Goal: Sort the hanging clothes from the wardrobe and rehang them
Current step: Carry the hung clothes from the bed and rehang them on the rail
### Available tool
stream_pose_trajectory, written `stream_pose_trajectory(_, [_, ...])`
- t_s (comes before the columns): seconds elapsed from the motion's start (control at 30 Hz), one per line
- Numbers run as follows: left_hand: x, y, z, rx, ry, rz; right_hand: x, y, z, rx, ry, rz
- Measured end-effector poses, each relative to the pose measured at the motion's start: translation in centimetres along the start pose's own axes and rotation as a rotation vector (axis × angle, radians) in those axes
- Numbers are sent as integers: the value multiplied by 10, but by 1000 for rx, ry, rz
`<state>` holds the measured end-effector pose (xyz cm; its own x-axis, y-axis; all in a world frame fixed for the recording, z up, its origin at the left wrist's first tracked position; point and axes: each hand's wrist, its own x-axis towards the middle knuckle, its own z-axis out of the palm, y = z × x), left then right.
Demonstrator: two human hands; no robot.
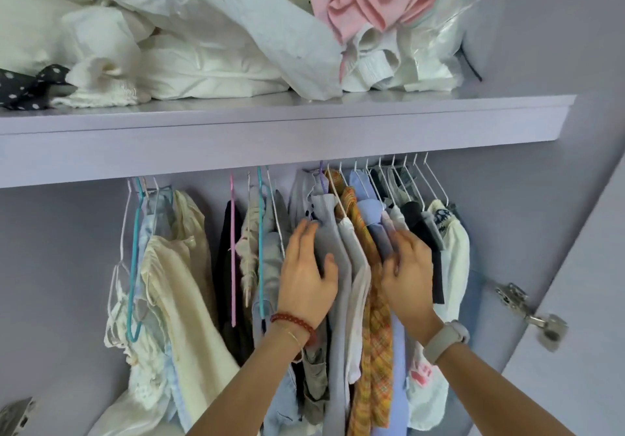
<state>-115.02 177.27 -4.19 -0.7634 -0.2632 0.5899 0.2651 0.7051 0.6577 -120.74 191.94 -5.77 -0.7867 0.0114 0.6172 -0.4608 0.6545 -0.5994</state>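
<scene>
While clothes (341, 266) hang bunched, both hands (358, 270) touch them.

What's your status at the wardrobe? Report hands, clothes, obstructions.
Left hand flat on the grey shirt, right hand fingers in among the hanging clothes beside the orange plaid garment. All on hangers. Tightly packed, nothing else blocking.

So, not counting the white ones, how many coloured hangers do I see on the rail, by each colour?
Teal hangers: 2
Pink hanger: 1
Purple hanger: 1
Total: 4
</scene>
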Motion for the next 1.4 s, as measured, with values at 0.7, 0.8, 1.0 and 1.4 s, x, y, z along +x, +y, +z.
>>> stream_pose_trajectory(0.7, [23, -5, 117, -104, -32, -239, 35, 77, -1, 250, -394, -42])
stream_pose_trajectory(0.8, [25, -6, 116, -113, -49, -248, 33, 69, 5, 244, -498, -49])
stream_pose_trajectory(1.0, [24, -10, 104, -210, -152, -286, 29, 57, 18, 147, -562, -223])
stream_pose_trajectory(1.4, [29, -15, 83, -143, -62, -309, 32, 55, 19, 110, -574, -382])
